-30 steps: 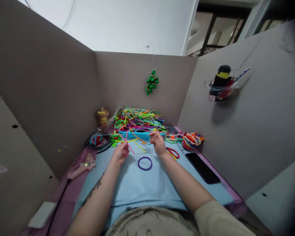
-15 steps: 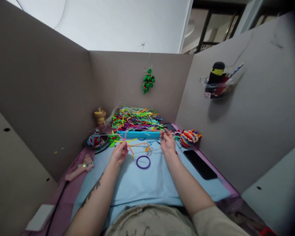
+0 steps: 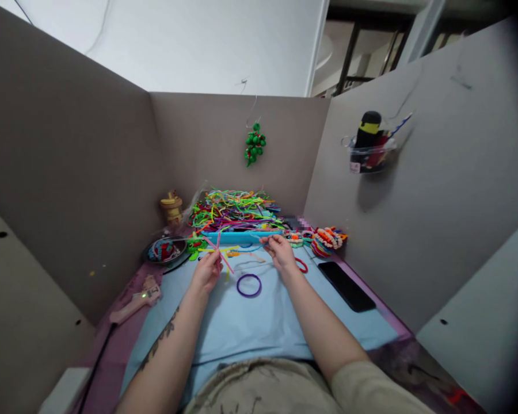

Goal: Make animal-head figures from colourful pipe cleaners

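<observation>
Pink pipe cleaners (image 3: 225,263), crossed over one another, stick out from my left hand (image 3: 208,271), whose fingers are closed on them. Yellow pieces (image 3: 235,249) lie or show just beside and behind them. My right hand (image 3: 280,252) is pinched on a thin blue pipe cleaner (image 3: 251,249) that runs leftward from the fingertips toward the pink ones. A purple ring (image 3: 249,286) lies on the blue cloth below and between the hands. A red ring (image 3: 301,265) rests right of my right wrist.
Behind the hands, a blue tray (image 3: 233,237) fronts a heap of colourful pipe cleaners (image 3: 237,207). A pink glue gun (image 3: 138,300) and a dark bowl (image 3: 182,250) are at left. A black phone (image 3: 346,286) and a striped pipe-cleaner piece (image 3: 326,240) are at right. Partitions enclose the table.
My right hand has moved left and slightly down, closer to the left hand, with the blue pipe cleaner. The red ring now shows beside it. My left hand still holds the pink pipe cleaners.
</observation>
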A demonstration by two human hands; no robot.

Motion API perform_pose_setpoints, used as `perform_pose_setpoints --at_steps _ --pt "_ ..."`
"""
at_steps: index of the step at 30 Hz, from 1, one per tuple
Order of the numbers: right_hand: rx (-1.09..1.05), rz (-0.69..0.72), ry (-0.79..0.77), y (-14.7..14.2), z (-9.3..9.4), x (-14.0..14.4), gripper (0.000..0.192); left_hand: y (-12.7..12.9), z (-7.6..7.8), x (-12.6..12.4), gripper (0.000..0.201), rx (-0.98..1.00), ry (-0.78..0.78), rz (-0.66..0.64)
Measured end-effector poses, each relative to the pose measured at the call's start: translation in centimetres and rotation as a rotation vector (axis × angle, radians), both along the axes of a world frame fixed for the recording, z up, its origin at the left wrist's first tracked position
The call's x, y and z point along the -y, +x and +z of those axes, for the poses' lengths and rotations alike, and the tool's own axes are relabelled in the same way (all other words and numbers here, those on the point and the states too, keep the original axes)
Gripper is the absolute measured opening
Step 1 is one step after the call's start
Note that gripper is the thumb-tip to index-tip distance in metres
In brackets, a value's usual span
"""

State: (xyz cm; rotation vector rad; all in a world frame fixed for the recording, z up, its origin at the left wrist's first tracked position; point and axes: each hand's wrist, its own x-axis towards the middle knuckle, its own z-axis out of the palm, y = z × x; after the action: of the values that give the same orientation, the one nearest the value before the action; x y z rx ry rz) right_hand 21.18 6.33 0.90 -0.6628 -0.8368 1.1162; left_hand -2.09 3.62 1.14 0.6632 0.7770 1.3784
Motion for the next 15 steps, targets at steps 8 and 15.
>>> perform_pose_setpoints --at_steps 8,15 --pt "-0.109 -0.119 -0.035 1.8 -0.2 -0.4 0.024 0.4 0.1 0.2 0.021 0.023 -0.001 -0.013" --pt "0.449 -0.585 0.149 0.6 0.1 1.1 0.019 0.3 -0.1 0.1 0.021 0.042 -0.003 -0.009"
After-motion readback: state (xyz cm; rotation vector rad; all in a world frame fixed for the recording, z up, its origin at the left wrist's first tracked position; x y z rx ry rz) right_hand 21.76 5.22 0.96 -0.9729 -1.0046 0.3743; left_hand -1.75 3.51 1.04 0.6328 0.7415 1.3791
